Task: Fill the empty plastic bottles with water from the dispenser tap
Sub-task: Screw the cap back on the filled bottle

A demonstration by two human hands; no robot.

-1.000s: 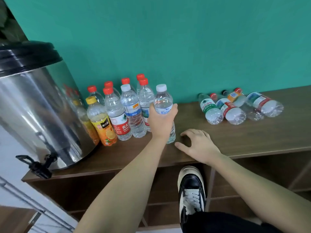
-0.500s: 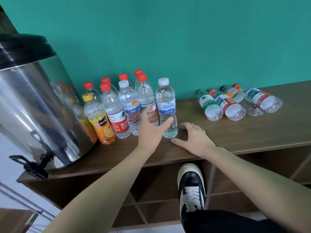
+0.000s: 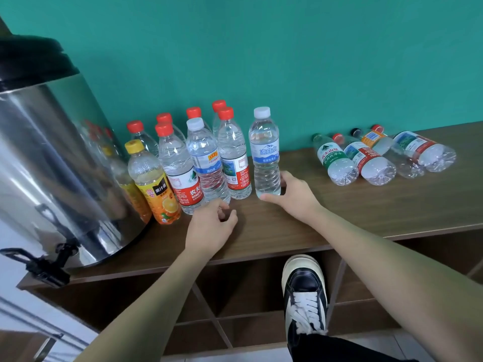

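At the far left, the steel dispenser [image 3: 52, 163] is seen on the wooden tabletop [image 3: 366, 205], with its black tap [image 3: 39, 267] jutting over the front edge; nothing is held beneath it. Just beside the dispenser, a cluster of capped upright bottles [image 3: 188, 163] is gathered, water visible in several, so these are judged already filled. In front of the cluster the left hand [image 3: 211, 228] is held just above the tabletop, its fingers loosely curled with nothing in its grip. Next, a white-capped bottle [image 3: 264, 152] is stood a little apart from the cluster, apparently full, and is touched low down by the right hand [image 3: 294, 197], thumb and fingers set against its base; whether it is actually gripped cannot be told. Well to the right, the empty bottles [image 3: 379, 158], about five, are lain on their sides, caps towards the wall. These are judged still to be filled, so the task appears more than half done.
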